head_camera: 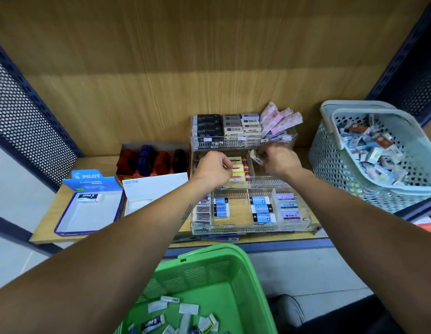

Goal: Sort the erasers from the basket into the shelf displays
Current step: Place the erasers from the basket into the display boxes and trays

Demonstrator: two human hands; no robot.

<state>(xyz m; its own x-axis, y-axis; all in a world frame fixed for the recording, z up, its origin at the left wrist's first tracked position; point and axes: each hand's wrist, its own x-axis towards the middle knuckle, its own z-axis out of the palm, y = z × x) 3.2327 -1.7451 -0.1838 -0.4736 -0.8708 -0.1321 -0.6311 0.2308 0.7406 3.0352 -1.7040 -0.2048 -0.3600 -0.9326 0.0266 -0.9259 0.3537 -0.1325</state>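
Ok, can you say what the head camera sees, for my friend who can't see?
Two hands, left and right, reach into a clear tiered eraser display on a wooden shelf; the right pinches a small eraser. A green basket sits below.

Bright, even light falls from above, leaving a darker band across the upper wooden back panel [209, 44] and soft shadows under the forearms. The wide-angle lens bends the shelf's side frames outward at the edges. Both hands and the far packs look slightly motion-blurred.
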